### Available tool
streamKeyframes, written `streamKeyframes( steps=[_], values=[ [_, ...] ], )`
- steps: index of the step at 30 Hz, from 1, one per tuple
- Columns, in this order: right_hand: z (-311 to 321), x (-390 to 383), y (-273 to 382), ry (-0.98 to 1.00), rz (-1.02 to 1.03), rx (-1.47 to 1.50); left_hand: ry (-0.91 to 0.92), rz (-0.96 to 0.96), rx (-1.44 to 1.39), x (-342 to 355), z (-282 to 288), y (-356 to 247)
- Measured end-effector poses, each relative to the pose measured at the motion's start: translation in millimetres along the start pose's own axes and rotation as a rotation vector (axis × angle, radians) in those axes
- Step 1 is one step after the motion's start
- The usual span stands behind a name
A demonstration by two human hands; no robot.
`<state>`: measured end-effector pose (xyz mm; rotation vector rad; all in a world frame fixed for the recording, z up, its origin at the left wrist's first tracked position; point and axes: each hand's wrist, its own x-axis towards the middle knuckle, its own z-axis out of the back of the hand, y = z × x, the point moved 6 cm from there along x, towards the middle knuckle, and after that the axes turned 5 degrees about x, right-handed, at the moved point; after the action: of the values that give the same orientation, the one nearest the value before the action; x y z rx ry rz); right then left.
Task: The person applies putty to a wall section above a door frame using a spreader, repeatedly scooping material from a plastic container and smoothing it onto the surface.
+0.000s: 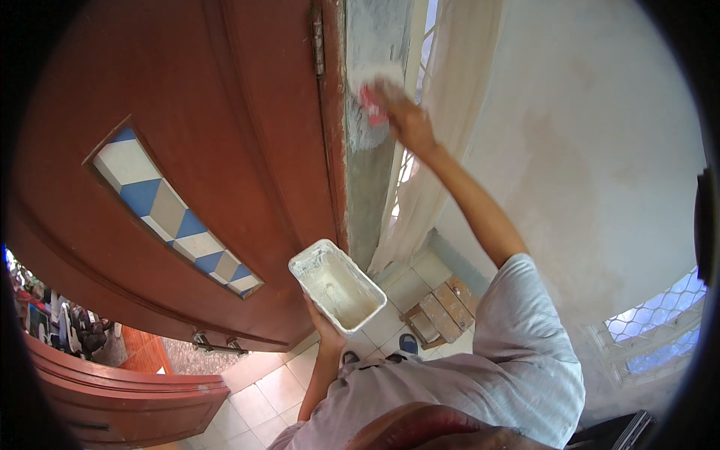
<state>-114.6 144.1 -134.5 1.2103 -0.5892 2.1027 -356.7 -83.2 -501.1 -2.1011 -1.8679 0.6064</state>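
My left hand (327,328) grips a white rectangular tub (319,300) from its lower left side, tilted so its inside faces up. Pale paste (341,291) coats the tub's bottom and walls. Up at the narrow wall strip (367,184) beside the door frame, my right hand (405,120) is closed on a small red spreader (371,105); motion blurs both, so its exact shape is unclear. The spreader is at the strip's surface, where white filler (373,45) covers the upper part in smears. Lower down, the strip is bare grey.
A brown wooden door (277,142) with a patterned glass pane (176,214) stands to the left, hinged next to the strip. A cream curtain (450,97) hangs over a grilled window at the right. A small wooden stool (442,311) stands on the tiled floor (277,390) near my feet.
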Motion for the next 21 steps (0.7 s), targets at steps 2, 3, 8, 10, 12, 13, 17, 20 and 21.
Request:
streamKeyframes(
  steps=[2, 3, 8, 10, 12, 13, 17, 20, 21],
  values=[
    [-30.5, -80.9, 13.0, 0.129, -0.062, 0.023, 0.082, -0.010, -0.022, 5.3, -3.5, -2.7],
    [-43.7, -122.8, 12.9, 0.178, -0.115, 0.082, 0.073, 0.009, -0.019, 6.9, -7.3, -3.9],
    [-60.3, -224.5, 28.4, 0.386, -0.269, 0.195, -0.022, 0.052, 0.015, 11.3, -2.8, -13.6],
    [-46.6, -204.5, 25.1, 0.274, -0.286, 0.312, 0.003, 0.057, 0.012, 13.9, 3.6, -14.3],
    [-2.5, -115.3, 36.1, 0.044, -0.247, 0.402, 0.054, 0.027, 0.032, 15.0, 5.7, -20.6],
    [13.0, -89.9, 20.8, -0.050, -0.221, 0.310, 0.048, 0.037, 0.035, 16.8, 6.1, -17.7],
    [4.6, -46.1, -3.9, -0.072, -0.279, 0.079, 0.028, 0.058, 0.023, 20.6, 12.9, -10.2],
    [-59.2, -123.5, -7.0, 0.232, -0.477, 0.106, 0.007, 0.044, 0.062, 16.1, 10.8, -12.2],
    [-77.9, -157.1, -2.5, 0.179, -0.347, 0.104, 0.013, -0.011, 0.104, 16.0, 6.1, -13.6]
  ],
)
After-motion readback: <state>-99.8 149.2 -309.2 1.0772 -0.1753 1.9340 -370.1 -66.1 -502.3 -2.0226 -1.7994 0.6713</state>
